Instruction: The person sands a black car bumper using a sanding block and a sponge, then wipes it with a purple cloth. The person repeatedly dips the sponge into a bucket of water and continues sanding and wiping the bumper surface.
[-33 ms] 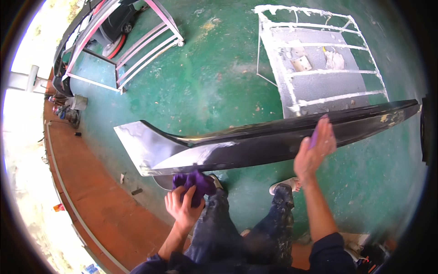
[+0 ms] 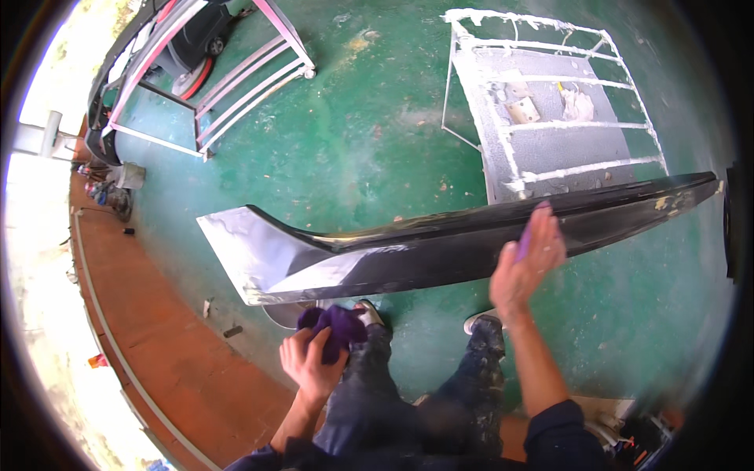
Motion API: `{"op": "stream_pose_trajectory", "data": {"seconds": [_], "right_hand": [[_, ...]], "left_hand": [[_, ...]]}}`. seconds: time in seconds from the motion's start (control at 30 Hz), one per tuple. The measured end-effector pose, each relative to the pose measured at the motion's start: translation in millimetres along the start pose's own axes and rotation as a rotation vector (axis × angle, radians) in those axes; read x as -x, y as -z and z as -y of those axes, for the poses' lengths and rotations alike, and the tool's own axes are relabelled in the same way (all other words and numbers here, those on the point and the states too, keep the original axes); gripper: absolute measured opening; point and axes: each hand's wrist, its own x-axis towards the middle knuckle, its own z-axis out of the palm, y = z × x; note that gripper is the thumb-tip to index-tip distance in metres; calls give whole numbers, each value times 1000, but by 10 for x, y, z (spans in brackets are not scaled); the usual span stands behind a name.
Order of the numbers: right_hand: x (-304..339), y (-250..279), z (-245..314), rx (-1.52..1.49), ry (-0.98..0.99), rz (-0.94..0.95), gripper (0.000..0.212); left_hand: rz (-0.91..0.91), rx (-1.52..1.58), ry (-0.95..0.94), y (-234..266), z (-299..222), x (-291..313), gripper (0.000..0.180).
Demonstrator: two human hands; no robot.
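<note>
A long black car body panel point(image 2: 440, 259) stretches across the middle, its upturned left end pale and shiny, with yellowish patches toward the right tip. Against its dark face lies my right hand point(image 2: 528, 263), fingers stretched out and pressed together over a thin purple sheet point(image 2: 525, 245). Most of that sheet is hidden under the palm and fingers. Below the panel's left part, my left hand point(image 2: 310, 365) grips a bunched purple cloth point(image 2: 338, 330), clear of the panel.
Behind the panel at right stands a white-crusted metal rack point(image 2: 565, 125) with a crumpled white cloth point(image 2: 577, 104) on it. A wheeled metal frame point(image 2: 251, 78) is at the far left. A bucket point(image 2: 287, 314) sits partly under the panel, near my feet.
My right hand has slid a little left and nearer along the panel with the purple sheet. My left hand and its cloth have shifted only slightly.
</note>
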Motion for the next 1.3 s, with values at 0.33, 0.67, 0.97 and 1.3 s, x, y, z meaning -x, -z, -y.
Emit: {"op": "stream_pose_trajectory", "data": {"seconds": [0.33, 0.67, 0.97, 1.3], "right_hand": [[993, -350, 2915, -294, 142, 371, 68], [326, 136, 1314, 24, 202, 281, 67], [719, -165, 2784, -273, 101, 408, 77], [327, 132, 1947, -308, 451, 530, 71]], "left_hand": [[382, 1035, 841, 193, 2102, 234, 99], [602, 1469, 576, 109, 2309, -513, 71], [478, 1244, 690, 93, 2039, -541, 44], [438, 1232, 787, 81, 1967, -459, 45]]}}
